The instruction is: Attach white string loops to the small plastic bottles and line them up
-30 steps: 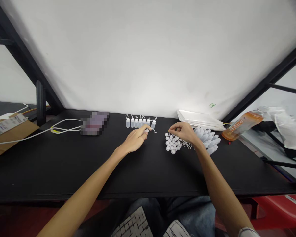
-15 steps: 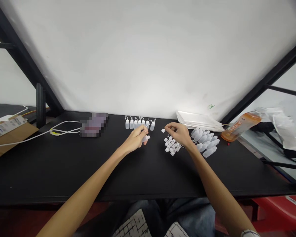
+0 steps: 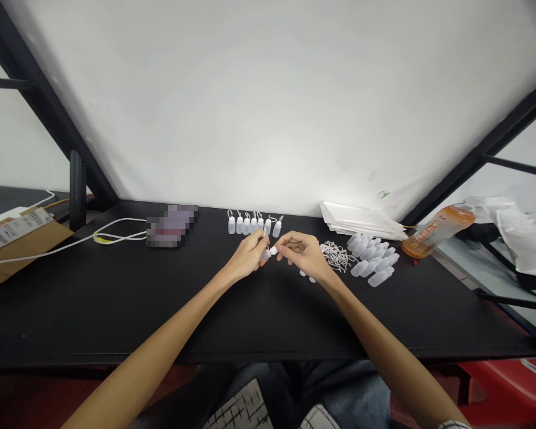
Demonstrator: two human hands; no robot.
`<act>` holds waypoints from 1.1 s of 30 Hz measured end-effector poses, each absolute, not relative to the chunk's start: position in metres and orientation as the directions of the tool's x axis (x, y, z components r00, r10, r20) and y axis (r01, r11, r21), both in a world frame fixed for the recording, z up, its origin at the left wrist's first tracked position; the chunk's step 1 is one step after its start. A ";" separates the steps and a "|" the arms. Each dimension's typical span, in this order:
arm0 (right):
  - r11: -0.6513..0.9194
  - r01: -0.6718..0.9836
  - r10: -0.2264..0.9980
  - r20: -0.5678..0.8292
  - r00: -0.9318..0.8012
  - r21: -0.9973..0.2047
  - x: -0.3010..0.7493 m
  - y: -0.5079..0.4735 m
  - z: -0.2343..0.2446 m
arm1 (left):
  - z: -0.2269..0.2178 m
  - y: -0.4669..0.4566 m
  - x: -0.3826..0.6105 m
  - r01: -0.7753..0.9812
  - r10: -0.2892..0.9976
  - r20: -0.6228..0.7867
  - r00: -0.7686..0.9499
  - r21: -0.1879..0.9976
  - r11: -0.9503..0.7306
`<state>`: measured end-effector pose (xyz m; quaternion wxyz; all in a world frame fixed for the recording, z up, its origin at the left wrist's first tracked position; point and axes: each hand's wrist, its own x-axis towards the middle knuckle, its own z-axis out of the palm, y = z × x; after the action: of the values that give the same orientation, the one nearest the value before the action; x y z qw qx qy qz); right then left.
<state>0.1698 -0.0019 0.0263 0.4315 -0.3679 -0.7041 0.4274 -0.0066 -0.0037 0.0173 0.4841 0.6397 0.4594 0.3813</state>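
In the head view my left hand (image 3: 249,256) is closed around a small translucent plastic bottle (image 3: 265,255), whose neck points to the right. My right hand (image 3: 304,253) pinches a small white cap (image 3: 274,250) right at that neck; whether it is seated there I cannot tell. Behind my left hand stands a row of several capped bottles (image 3: 246,225) with white loops on top. Partly hidden below my right hand lie white caps (image 3: 312,279). To its right is a pile of white loop straps (image 3: 337,257), then a group of uncapped bottles (image 3: 375,262) lying down.
A stack of white sheets (image 3: 361,220) lies by the wall, with an orange drink bottle (image 3: 438,231) on its side to the right. On the left are a blurred-out flat object (image 3: 172,226), a white cable (image 3: 116,220) and a cardboard package (image 3: 27,244) on the black table (image 3: 161,322).
My right hand has moved left with the white cap, from above the cap pile to the bottle's neck. My left hand stays almost in place. The strap pile now shows.
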 end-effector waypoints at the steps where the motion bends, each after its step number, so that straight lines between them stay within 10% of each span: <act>1: 0.351 0.128 0.886 0.284 -0.367 -0.928 0.170 -0.001 0.026 | 0.017 -0.004 -0.007 0.221 0.956 0.047 0.290 0.969 -0.115; 18: 0.251 0.000 0.877 0.227 -0.424 -0.968 0.168 -0.005 0.029 | 0.019 -0.005 -0.006 0.265 0.979 0.089 0.185 0.955 -0.137; 33: 0.334 0.242 0.870 0.199 -0.452 -0.911 0.164 -0.003 0.014 | 0.017 -0.005 -0.006 0.435 0.948 0.304 0.098 0.843 -0.315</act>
<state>0.1638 -0.0028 0.0143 0.3610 -0.3792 -0.7327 0.4347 -0.0064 -0.0051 0.0173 0.2913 0.6812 0.5074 0.4400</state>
